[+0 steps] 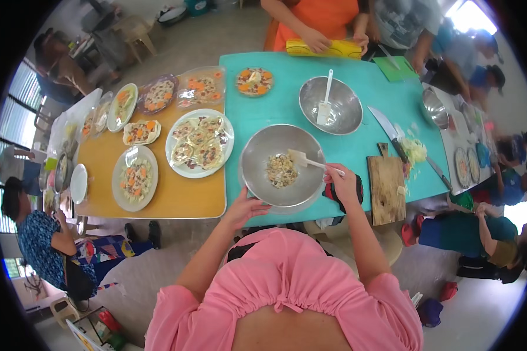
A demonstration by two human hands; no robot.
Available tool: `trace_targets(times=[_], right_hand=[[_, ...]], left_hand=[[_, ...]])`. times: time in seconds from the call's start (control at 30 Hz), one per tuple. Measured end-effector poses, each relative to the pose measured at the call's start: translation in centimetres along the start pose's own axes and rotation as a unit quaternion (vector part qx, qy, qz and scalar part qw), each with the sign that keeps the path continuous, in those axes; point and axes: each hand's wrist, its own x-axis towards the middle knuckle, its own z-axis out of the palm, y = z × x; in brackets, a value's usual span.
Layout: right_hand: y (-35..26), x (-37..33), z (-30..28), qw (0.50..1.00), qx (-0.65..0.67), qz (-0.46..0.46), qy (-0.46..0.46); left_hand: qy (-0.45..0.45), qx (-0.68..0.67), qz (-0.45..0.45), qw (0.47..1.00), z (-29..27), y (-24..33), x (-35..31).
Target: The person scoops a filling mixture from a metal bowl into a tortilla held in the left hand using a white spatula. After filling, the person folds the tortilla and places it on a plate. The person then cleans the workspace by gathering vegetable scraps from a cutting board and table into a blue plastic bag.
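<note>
A wide metal mixing bowl (256,153) stands at the near edge of the turquoise table, right in front of me. In its bottom lies a small heap of chopped mixture (281,171), pale with brown bits. My right hand (344,182) grips the handle of a white spatula (298,158), whose blade rests inside the bowl beside the mixture. Against the bowl's lower left side is my left hand (246,209), fingers stretched out at the rim. A red and black cloth-like thing (357,190) lies partly hidden behind my right hand.
Another metal bowl (348,108) with a spatula stands beyond. To the right are a wooden cutting board (386,190), knives (383,121) and chopped pale vegetable (414,151). Topped plates, including a white plate (173,167), fill the yellow table (202,202). Across, a person holds a yellow roll (341,50).
</note>
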Motion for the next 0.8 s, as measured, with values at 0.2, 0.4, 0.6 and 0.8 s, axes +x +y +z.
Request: trace_targets(times=[0.2,0.4,0.6,0.8], right_hand=[[-3.2,-0.1,0.3,0.992,-0.098,0.002,-0.083],[-2.3,3.6,-0.4,0.996,-0.019,0.007,-0.081],[-3.6,2.7,0.4,0.988,-0.080,-0.018,-0.131],[-2.1,1.9,-2.3,0.998,-0.023,0.037,-0.046]], left_hand=[[0.014,0.014,0.049,0.999,0.6,0.2,-0.1],[0.034,0.038,0.048,0.998,0.7,0.9,0.9],[0.063,0.066,0.052,0.994,0.5,1.9,1.1],[0.096,0.086,0.078,0.989,1.0,1.7,1.7]])
